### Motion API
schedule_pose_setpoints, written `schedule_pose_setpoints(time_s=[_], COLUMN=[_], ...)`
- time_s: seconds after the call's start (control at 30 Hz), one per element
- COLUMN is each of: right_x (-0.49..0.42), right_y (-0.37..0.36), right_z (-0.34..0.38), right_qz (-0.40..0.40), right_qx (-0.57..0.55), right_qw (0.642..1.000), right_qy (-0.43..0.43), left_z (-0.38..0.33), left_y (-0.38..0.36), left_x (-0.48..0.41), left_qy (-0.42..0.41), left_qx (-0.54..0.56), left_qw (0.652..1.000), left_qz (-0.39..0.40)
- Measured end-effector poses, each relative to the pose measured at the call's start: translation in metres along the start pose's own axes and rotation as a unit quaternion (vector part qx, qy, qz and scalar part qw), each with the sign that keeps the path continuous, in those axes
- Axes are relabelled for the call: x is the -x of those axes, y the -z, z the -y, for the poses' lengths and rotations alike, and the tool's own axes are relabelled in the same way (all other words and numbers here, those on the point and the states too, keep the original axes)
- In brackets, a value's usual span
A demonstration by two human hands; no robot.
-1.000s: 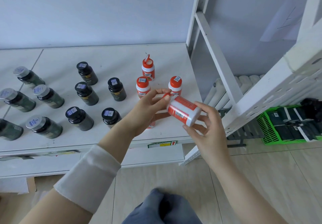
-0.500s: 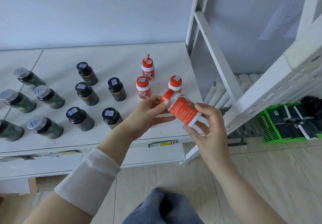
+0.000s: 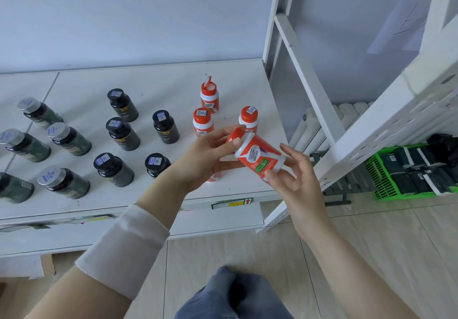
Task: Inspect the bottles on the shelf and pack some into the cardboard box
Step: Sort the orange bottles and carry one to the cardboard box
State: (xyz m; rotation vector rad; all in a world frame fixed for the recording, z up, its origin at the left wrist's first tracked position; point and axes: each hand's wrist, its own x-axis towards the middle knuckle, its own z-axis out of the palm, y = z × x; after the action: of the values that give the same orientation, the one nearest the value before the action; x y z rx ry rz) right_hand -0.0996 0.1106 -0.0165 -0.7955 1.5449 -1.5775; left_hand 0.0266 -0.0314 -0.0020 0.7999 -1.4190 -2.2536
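On the white shelf point(image 3: 148, 83), set against a pale wall, bottles stand upright in loose groups: silver-capped bottles point(image 3: 67, 140) at the left, black-capped bottles point(image 3: 122, 132) in the middle, and orange-capped bottles point(image 3: 203, 122) at the right, the rearmost with its flip lid raised. Right of the shelf rises a white metal frame point(image 3: 309, 83), with a radiator point(image 3: 347, 110) behind it and a green crate point(image 3: 386, 182) on the tiled floor point(image 3: 371, 244). In front of the shelf's right edge, both hands hold the tilted bottle point(image 3: 257, 156) in the air. The left hand point(image 3: 205, 155) pinches its orange cap end. The right hand point(image 3: 297, 177) grips its base, thumb on the label. The left hand hides most of another bottle standing behind it.
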Motion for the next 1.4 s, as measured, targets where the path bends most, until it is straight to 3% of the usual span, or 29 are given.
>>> schedule_pose_setpoints(time_s=[0.37, 0.57, 0.77, 0.9, 1.07, 1.13, 1.23, 1.4], right_x=[-0.01, -0.009, -0.013, -0.01, -0.015, -0.02, -0.026, -0.037], right_y=[0.003, -0.008, -0.012, -0.007, 0.006, 0.013, 0.023, 0.03], right_z=[-0.001, 0.008, 0.013, 0.005, -0.01, -0.015, -0.013, -0.009], right_qz=[-0.028, -0.134, -0.161, -0.122, -0.048, -0.038, -0.016, 0.028], right_qx=[-0.013, 0.17, 0.249, 0.231, 0.257, 0.323, 0.487, 0.64], right_qw=[0.997, 0.976, 0.953, 0.965, 0.964, 0.945, 0.873, 0.762], right_qy=[-0.076, 0.001, 0.06, 0.016, -0.049, -0.038, 0.021, 0.092], left_z=[-0.01, 0.0, 0.007, 0.0, -0.003, 0.003, 0.02, 0.043], left_y=[-0.005, -0.015, -0.016, -0.012, -0.02, -0.026, -0.032, -0.035], left_x=[-0.019, -0.029, -0.034, -0.036, -0.036, -0.037, -0.042, -0.047], left_qy=[0.025, 0.133, 0.165, 0.142, 0.073, 0.001, -0.055, -0.073], left_qx=[-0.091, 0.08, 0.159, 0.09, -0.151, -0.272, -0.463, -0.485], left_qw=[0.995, 0.986, 0.97, 0.983, 0.983, 0.96, 0.881, 0.865], left_qz=[-0.043, -0.062, -0.086, -0.075, -0.069, -0.069, -0.077, -0.106])
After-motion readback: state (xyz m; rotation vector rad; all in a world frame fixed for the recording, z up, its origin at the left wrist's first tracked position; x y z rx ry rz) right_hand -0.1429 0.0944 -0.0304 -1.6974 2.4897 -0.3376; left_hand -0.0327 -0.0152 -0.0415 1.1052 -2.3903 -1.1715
